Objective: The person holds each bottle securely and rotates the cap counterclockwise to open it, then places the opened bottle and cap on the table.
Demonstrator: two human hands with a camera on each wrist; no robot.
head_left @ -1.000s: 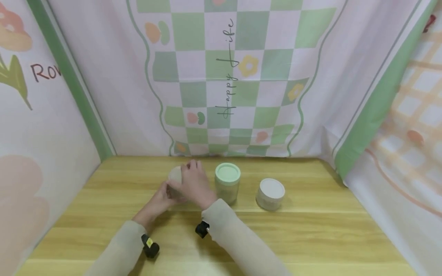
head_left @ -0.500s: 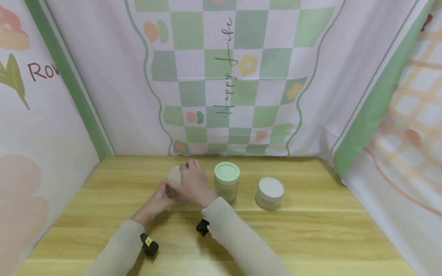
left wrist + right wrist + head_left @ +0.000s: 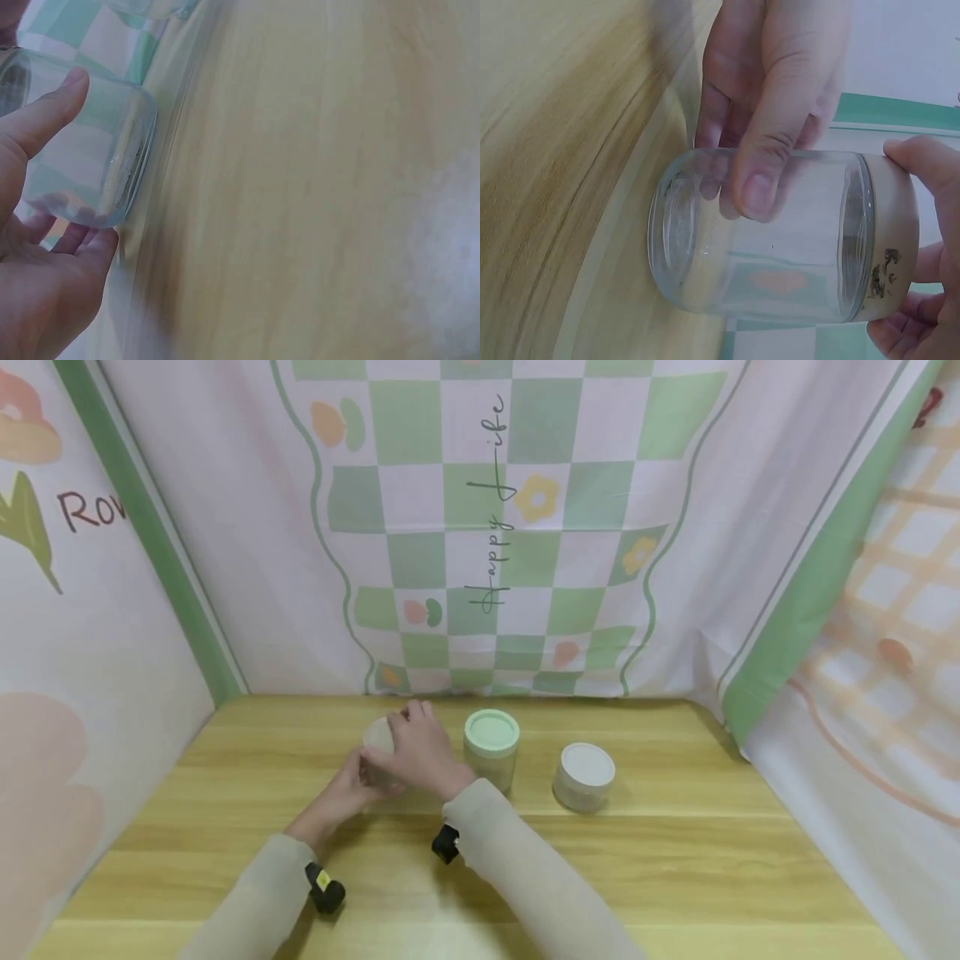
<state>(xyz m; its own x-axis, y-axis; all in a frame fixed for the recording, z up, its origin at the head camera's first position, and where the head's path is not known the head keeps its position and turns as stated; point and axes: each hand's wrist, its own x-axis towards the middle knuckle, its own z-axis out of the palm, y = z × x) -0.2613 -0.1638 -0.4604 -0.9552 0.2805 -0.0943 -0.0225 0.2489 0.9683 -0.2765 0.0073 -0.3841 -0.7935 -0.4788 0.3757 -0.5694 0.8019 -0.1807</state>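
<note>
A clear glass jar (image 3: pixel 802 232) with a cream lid (image 3: pixel 892 232) is held between both hands at the left of the table. My left hand (image 3: pixel 347 787) wraps round the glass body, its thumb across the side in the left wrist view. Over the top, my right hand (image 3: pixel 422 750) grips the lid by its rim, with thumb and fingers on opposite sides. Dark marks show on the lid's side in the right wrist view. Through the glass I see no contents. Whether the jar's base touches the table, I cannot tell.
Just right of the hands stands a taller jar with a light green lid (image 3: pixel 491 735). Farther right is a short jar with a white lid (image 3: pixel 587 767). All are on a wooden table (image 3: pixel 675 860), backed by a checked curtain (image 3: pixel 480 552).
My right wrist has shifted slightly up and to the right while the fingers stay on the lid. The left hand and the other two jars keep their places.
</note>
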